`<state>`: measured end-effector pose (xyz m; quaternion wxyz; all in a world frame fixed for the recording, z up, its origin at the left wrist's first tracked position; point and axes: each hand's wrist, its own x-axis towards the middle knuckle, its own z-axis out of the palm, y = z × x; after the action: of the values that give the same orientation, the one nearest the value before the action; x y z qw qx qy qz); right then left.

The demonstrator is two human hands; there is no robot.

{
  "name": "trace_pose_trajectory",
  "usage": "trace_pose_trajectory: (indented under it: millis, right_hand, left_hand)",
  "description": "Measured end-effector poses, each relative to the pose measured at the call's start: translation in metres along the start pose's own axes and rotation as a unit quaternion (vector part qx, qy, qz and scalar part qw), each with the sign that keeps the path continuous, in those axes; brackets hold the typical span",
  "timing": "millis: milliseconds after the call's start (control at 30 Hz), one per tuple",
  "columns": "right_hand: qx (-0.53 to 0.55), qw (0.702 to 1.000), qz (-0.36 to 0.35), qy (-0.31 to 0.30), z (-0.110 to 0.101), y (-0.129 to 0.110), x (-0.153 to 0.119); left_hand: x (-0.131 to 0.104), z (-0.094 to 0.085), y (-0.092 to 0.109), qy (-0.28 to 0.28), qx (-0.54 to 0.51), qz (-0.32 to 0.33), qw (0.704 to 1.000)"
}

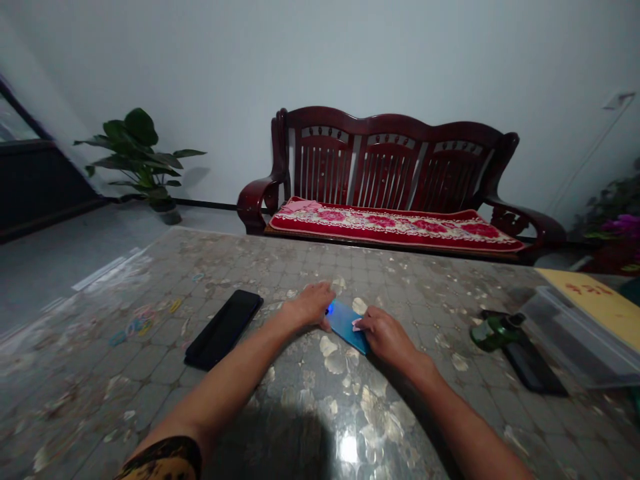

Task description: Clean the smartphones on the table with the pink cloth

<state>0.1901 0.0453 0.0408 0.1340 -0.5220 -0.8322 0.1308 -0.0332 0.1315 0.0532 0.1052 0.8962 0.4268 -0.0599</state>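
Observation:
A flat blue phone (347, 325) lies on the table in front of me, its back apparently facing up. My left hand (316, 303) grips its far left end, fingers at the far edge and thumb at the near side. A bright blue spot glows beside those fingers. Over the phone's right end, my right hand (381, 331) is closed on a small pinkish-white wipe (357, 325), pressed against the blue surface. The exact material of this wipe is too small to make out. To the left of my left forearm rests a black phone (224, 329).
Several coloured rubber bands (136, 325) are scattered on the patterned table (310, 400) at left. A green bottle (493, 333), a dark phone-like slab (534, 363) and a clear plastic box (575, 350) sit at right. Beyond the table stands a wooden bench (385, 167).

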Motion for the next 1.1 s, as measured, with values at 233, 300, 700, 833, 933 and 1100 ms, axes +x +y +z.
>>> trace_pose_trajectory:
  millis: [233, 300, 700, 833, 933, 1100]
  right_hand:
    - [0.005, 0.998, 0.049, 0.041, 0.009, -0.006, -0.011]
    - [0.018, 0.999, 0.032, 0.038, 0.011, -0.009, -0.015]
    - [-0.026, 0.995, 0.070, 0.072, 0.014, -0.006, -0.016]
    - [-0.026, 0.993, 0.082, 0.078, 0.013, -0.002, -0.016]
    - [-0.053, 0.987, 0.115, 0.096, 0.010, 0.010, -0.015]
    - [-0.066, 0.988, 0.108, 0.091, 0.016, -0.003, -0.010]
  left_hand:
    - [-0.021, 0.000, 0.018, 0.022, -0.017, -0.044, 0.999]
    - [-0.026, -0.002, 0.022, 0.025, -0.007, -0.054, 0.998]
    - [-0.039, 0.002, 0.044, 0.044, 0.023, -0.116, 0.992]
    - [-0.040, 0.007, 0.056, 0.056, 0.034, -0.153, 0.986]
    - [-0.042, 0.009, 0.063, 0.059, 0.028, -0.171, 0.983]
    - [-0.047, 0.008, 0.062, 0.039, -0.001, -0.143, 0.989]
